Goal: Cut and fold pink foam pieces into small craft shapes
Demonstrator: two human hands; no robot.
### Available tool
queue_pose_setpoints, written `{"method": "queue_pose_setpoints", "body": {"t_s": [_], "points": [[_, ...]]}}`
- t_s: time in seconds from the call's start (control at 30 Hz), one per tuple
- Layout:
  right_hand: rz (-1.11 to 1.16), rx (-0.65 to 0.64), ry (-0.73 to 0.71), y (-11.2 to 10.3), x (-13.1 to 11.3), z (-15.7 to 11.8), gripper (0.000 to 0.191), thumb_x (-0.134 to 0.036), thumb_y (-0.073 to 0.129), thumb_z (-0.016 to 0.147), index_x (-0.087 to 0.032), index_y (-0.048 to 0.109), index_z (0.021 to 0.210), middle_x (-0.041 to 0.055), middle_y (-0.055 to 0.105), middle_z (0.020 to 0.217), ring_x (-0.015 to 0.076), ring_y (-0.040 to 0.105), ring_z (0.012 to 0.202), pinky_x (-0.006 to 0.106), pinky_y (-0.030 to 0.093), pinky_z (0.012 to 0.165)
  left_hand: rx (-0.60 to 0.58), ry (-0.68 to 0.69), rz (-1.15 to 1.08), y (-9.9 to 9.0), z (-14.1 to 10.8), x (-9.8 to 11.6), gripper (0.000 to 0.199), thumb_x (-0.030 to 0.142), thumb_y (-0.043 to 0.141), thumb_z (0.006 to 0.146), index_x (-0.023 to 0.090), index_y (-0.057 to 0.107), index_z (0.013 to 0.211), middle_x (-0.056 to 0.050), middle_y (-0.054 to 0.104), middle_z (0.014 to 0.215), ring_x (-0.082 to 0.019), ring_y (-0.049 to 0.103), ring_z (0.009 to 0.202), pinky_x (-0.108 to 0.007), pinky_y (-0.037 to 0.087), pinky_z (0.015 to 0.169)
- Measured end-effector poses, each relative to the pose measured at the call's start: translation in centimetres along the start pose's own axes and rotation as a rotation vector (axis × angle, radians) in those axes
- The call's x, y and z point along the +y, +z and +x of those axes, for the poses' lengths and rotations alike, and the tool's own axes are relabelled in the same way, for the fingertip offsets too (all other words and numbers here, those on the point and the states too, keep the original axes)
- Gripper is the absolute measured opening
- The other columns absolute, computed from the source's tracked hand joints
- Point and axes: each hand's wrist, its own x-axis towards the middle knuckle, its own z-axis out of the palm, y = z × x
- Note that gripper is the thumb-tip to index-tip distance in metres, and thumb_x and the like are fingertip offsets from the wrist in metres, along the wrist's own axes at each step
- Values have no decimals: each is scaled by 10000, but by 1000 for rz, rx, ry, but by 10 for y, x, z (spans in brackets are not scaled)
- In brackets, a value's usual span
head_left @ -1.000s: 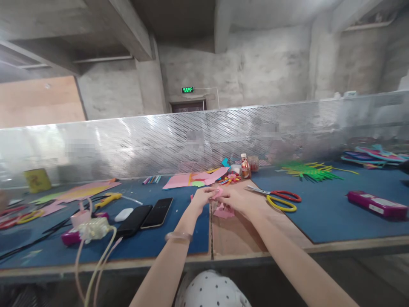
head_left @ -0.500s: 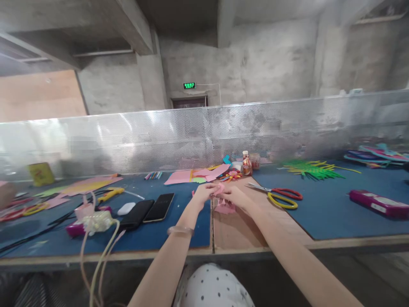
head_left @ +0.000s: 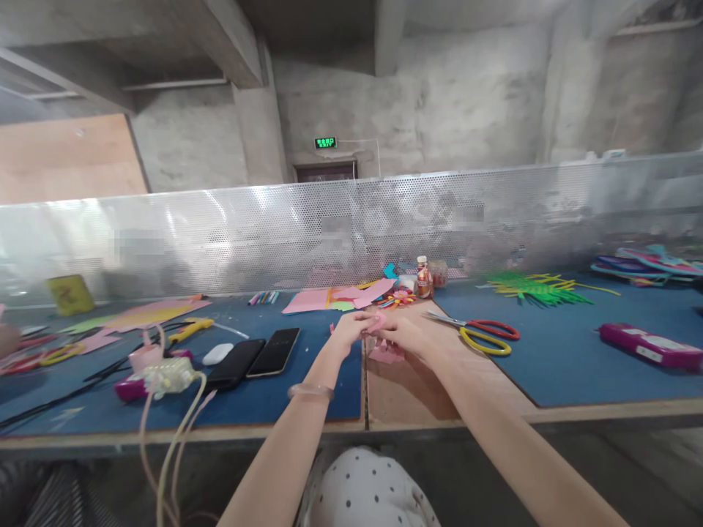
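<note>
My left hand (head_left: 351,328) and my right hand (head_left: 403,333) meet over the bare wooden strip in the middle of the table. Between their fingertips they pinch a small piece of pink paper (head_left: 378,322), whose exact shape is partly hidden. Below my right hand, more pink paper (head_left: 387,353) shows close to the board; whether it joins the held piece I cannot tell. Scissors (head_left: 483,337) with one red and one yellow handle lie to the right, blades pointing toward my hands.
Two dark phones (head_left: 274,353) and a power strip with plugs and cables (head_left: 170,377) lie at left. Pink paper sheets (head_left: 310,301), a small bottle (head_left: 422,278) and green strips (head_left: 541,291) are farther back. A purple device (head_left: 651,347) sits right. Another person's hand (head_left: 8,338) shows at far left.
Both hands stay in nearly the same place, still pinching the pink paper, with slight finger movement. The view has tilted a little.
</note>
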Motion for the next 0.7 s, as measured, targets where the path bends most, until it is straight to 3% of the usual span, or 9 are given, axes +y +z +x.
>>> {"method": "queue_pose_setpoints", "body": {"t_s": [0.43,0.7], "points": [[18,-4,-17,1,-3,-1,383,-477,535,730,-121,671,770,40,616,601,96,483,458,210,371,440,2,8,47,0,-1,-1,313,326,752,509,134,676,744,-53,631,737,-115,536,639,-250,406,627],[107,124,94,4,-2,1,279,-353,449,788,-140,550,639,18,567,525,101,484,444,206,366,429,29,-40,-45,3,-3,5,231,269,707,549,139,600,706,-6,580,635,-116,559,602,-271,420,634]]}}
